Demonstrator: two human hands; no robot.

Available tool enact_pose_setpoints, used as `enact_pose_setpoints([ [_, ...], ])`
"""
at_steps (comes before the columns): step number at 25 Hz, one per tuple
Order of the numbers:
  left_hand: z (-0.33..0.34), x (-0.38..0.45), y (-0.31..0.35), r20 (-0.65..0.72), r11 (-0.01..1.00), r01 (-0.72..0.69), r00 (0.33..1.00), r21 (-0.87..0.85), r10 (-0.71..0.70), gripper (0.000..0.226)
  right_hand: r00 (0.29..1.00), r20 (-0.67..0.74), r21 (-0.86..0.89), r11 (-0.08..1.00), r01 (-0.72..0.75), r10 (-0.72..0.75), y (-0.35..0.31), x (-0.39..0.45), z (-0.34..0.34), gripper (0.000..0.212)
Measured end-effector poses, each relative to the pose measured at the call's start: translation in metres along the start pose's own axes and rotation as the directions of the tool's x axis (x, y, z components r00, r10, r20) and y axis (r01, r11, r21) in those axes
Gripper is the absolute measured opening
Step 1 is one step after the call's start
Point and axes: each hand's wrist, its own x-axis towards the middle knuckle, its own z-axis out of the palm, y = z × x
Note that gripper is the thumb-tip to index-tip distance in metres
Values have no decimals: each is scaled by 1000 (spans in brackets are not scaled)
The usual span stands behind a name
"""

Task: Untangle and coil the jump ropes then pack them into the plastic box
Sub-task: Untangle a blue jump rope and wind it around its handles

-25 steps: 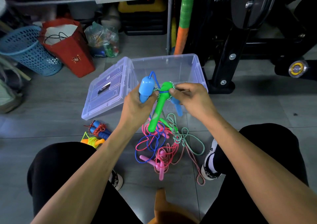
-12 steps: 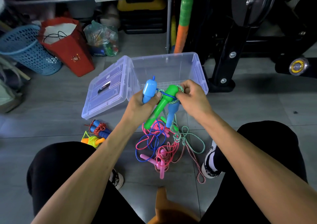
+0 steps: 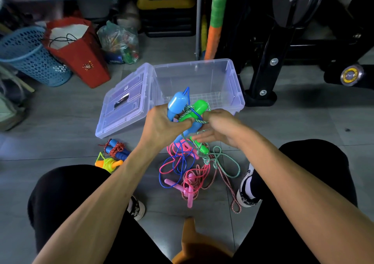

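Hands meet just in front of the plastic box [image 3: 232,85], which sits open on the floor with its lid [image 3: 123,104] propped against its left wall. The left hand [image 3: 164,126] is closed round a blue handle [image 3: 176,104], whose rounded end points up and slightly toward the box, long axis near upright. Beside it a green handle [image 3: 199,107] also lies in that grip, slanting from its bulbous top, near the box's front rim, down toward the left thumb. Green-and-white cord [image 3: 187,110] and a thin blue cord [image 3: 194,114] wrap across both handles where they meet. The right hand [image 3: 218,128] pinches at this cord with thumb and forefinger beside the green handle, its other fingers spread loosely below; what exactly it grips I cannot tell.

Below the hands, nearer the person than the box, a tangled heap [image 3: 192,166] of pink, blue, green and red-white ropes lies on the floor, with pink handles [image 3: 188,191] pointing various ways and a second green handle [image 3: 202,148] hanging tip-down into it. Left of the heap, in front of the lid, lie two coiled ropes: one with dark blue handles [image 3: 117,148], one yellow with orange handles [image 3: 107,162].
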Motion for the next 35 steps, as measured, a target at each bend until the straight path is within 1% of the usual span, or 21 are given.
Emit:
enact_pose_setpoints([
  [2, 1, 0, 0, 35, 997, 57, 998, -47, -55, 27, 999, 26, 205, 978, 29, -35, -3, 1, -2, 22],
  [3, 1, 0, 1, 61, 994, 88, 995, -68, -84, 27, 999, 13, 247, 968, 39, -44, -3, 3, -4, 27],
  [5, 0, 1, 2, 133, 985, 148, 982, -92, -136, 26, 999, -16, 228, 973, 33, -30, -1, 9, -8, 34],
  [8, -5, 4, 1, 214, 976, 199, 961, -91, -176, 29, 995, -84, 150, 986, 73, -61, 1, 1, -9, 30],
  [10, -7, 5, 0, 213, 971, 217, 958, -100, -193, 30, 988, -108, 158, 980, 124, -107, 3, -5, -9, 21],
  [13, -10, 8, 1, 224, 961, 249, 950, -123, -218, 30, 974, -164, 195, 962, 189, -158, 1, -1, -9, 29],
  [15, -13, 7, 2, 329, 948, 255, 926, -188, -183, 20, 968, -164, 213, 952, 221, -188, -1, 0, -5, 33],
  [16, -15, 5, 4, 412, 920, 275, 900, -279, -145, 15, 967, -152, 213, 949, 233, -204, 0, -1, -4, 34],
  [17, -14, 4, 4, 478, 872, 307, 873, -382, -98, 21, 964, -136, 207, 945, 253, -229, 0, -2, -3, 33],
  [19, -11, 4, 1, 507, 761, 367, 860, -535, -58, 33, 951, -107, 177, 936, 305, -290, -2, -4, 0, 30],
  [21, -10, 8, -3, 501, 660, 431, 860, -615, -94, 42, 937, -102, 113, 932, 346, -335, -4, -5, 2, 29],
  [22, -9, 10, -3, 523, 624, 471, 845, -624, -115, 45, 930, -109, 86, 929, 360, -350, -3, -6, 3, 29],
  [23, -9, 12, -4, 543, 619, 498, 829, -607, -134, 48, 924, -116, 57, 926, 373, -365, -3, -7, 4, 30],
  [25, -8, 12, -4, 519, 705, 494, 829, -509, -207, 52, 906, -97, -30, 911, 412, -412, -2, -11, 4, 30],
  [26, -7, 12, -3, 477, 751, 472, 846, -461, -239, 48, 892, -69, -82, 894, 441, -447, -2, -14, 4, 27],
  [27, -5, 11, -4, 437, 779, 451, 862, -435, -255, 40, 878, -41, -126, 874, 469, -477, -2, -15, 3, 23],
  [29, -4, 10, -5, 394, 782, 431, 882, -450, -259, 24, 869, -9, -175, 856, 486, -495, -4, -17, -2, 17],
  [31, -8, 11, -7, 360, 764, 424, 894, -487, -267, 13, 895, -50, -198, 883, 426, -443, -7, -18, -6, 9],
  [32, -9, 11, -8, 335, 765, 414, 902, -493, -272, 13, 916, -80, -200, 907, 370, -392, -6, -20, -8, 5],
  [34, -8, 9, -6, 252, 813, 349, 933, -465, -257, 11, 952, -111, -209, 943, 259, -286, -5, -21, -8, 18],
  [35, -5, 7, -4, 193, 846, 296, 953, -443, -233, 8, 961, -104, -201, 952, 232, -256, -4, -20, -6, 22],
])
